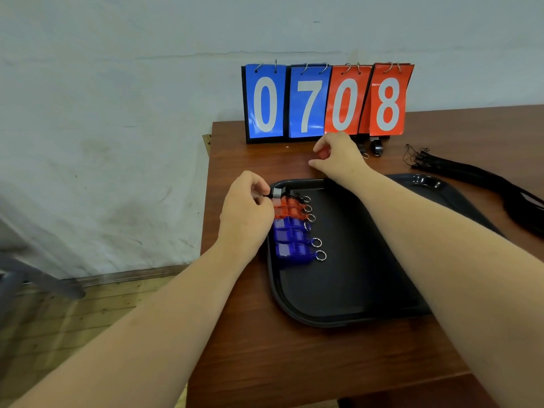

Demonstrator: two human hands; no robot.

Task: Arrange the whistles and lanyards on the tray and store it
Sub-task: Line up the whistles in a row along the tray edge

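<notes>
1. Fingers first: the left hand (245, 214) has its fingertips (265, 193) pinched on a small black-and-silver whistle (276, 192) at the far left corner of the black plastic tray (353, 290), setting it at the top of the row. The right hand (338, 157) is curled shut beyond the tray's far rim with something small and red (323, 154) showing between the fingers. Probably another whistle, can't say for sure.

2. Closest stuff on the tray: translucent blue plastic whistles (291, 242) lined up along the left edge, then translucent red plastic whistles (287, 210) just behind them, all touching, metal split rings (316, 242) pointing right.

3. Handling-wise I'd guess these are light, hard, a bit slick. Pinch the body from the sides or hook the ring. A nudge will likely shove the whole row out of line, so go easy.

4. Past the tray on the brown wooden table (294, 363): a loose black whistle (376, 147) near the scoreboard base, and a pile of black fabric lanyards (471, 175) off to the right, floppy and likely to tangle at the clips.

5. Furthest back, a flip scoreboard (323, 101) with blue and red cards stands right behind the right hand, easy to bump when reaching.
</notes>
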